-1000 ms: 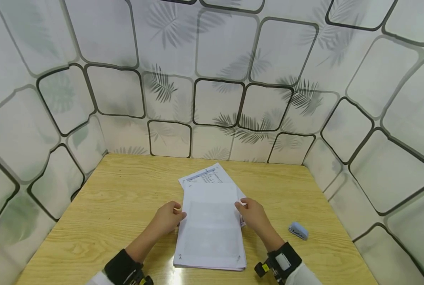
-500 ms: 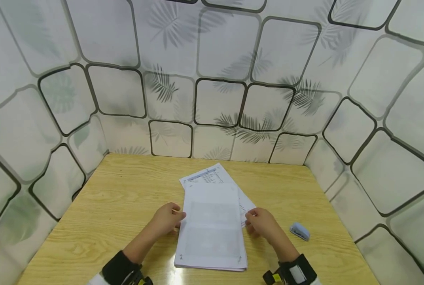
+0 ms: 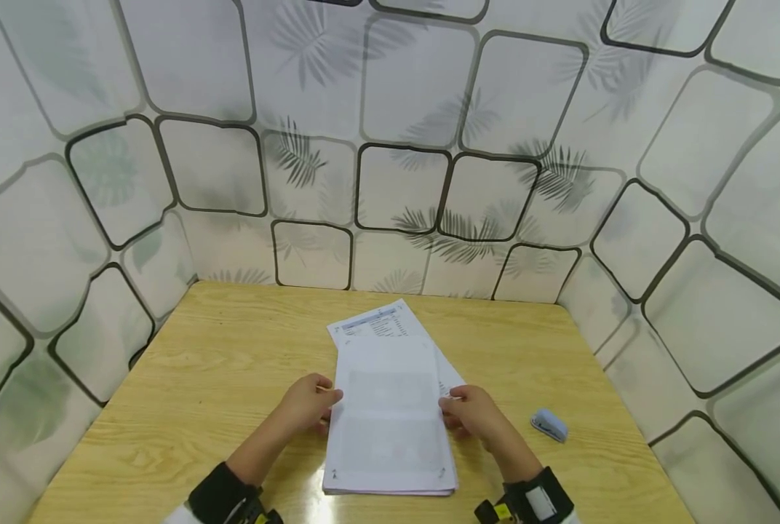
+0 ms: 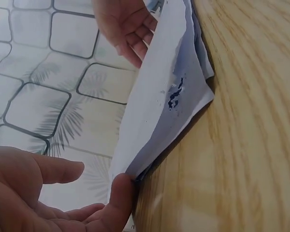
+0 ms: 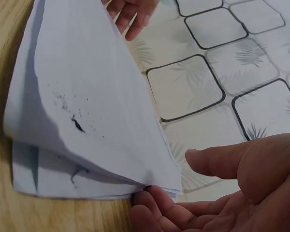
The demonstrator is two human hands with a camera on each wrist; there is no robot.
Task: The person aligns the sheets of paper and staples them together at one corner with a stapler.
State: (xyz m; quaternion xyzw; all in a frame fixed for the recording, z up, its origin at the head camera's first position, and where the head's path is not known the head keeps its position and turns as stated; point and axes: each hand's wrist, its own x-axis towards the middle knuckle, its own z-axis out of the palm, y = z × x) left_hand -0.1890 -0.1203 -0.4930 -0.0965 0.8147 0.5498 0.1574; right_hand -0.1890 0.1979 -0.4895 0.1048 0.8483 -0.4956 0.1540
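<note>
Where the paper stack [image 3: 390, 447] lies: on the table [image 3: 233, 342], between the left hand [image 3: 305, 404] and the right hand [image 3: 478, 416], its long axis running away from the person, one hand at each long edge, neither plainly nearer.
Left grip: fingertips touching the stack's left edge, the thumb apart from them in the left wrist view.
Right grip: fingertips touching the stack's right edge, the thumb apart too; neither grip looks clamped on the paper.
Stack's make: thin, limp white sheets, the top face mostly blank with faint grey print showing through; edges bow and fan open, with dark specks and streaks on the paper.
Printed sheet [image 3: 380, 322]: under the stack, turned askew, jutting past its far end and right edge.
Stapler [image 3: 550, 424]: small, blue, rounded, well apart to the stack's right.
Table surface: yellowish wood with streaky grain, glossy by the stack's near end.
Wall covering [image 3: 399, 189]: beyond the stack, pale, with rounded dark outlines and feathery leaves.
</note>
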